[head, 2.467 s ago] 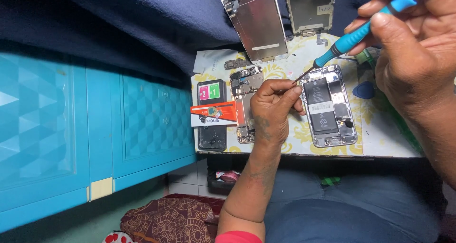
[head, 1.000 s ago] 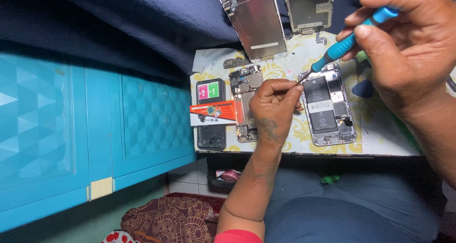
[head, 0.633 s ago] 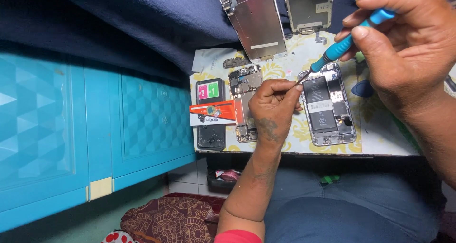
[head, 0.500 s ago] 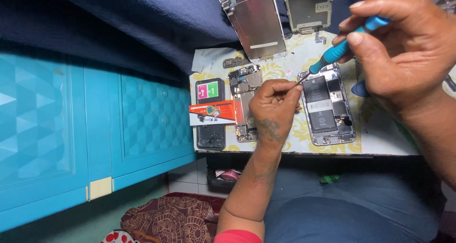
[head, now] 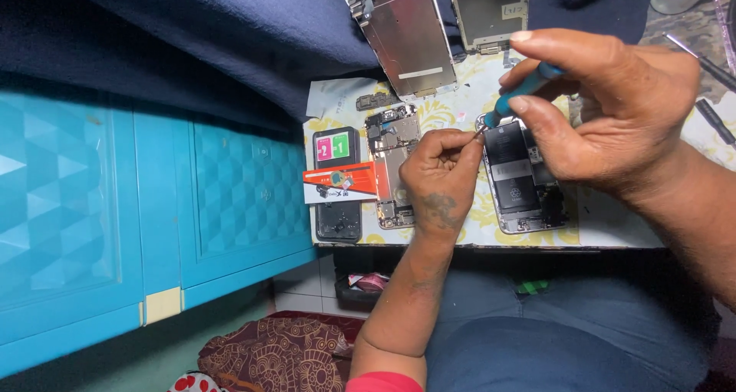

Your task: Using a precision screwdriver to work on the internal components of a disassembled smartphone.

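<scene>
Since a few seconds ago: right hand (head: pixel 613 108) lowered and rolled over the opened phone (head: pixel 523 179), screwdriver (head: pixel 520 95) tip now at its top left corner.

Step judged: working a small screw at that corner; the next move would call for steady, light turning with the tip seated. Right hand curled, thumb and fingers pinching the blue handle. Left hand (head: pixel 439 179) loosely fisted just left of the phone, fingertips pinched at the tip; contents cannot be told. Second bare phone frame (head: pixel 389 166) lies under the left hand on the tabletop (head: pixel 613 227).
</scene>
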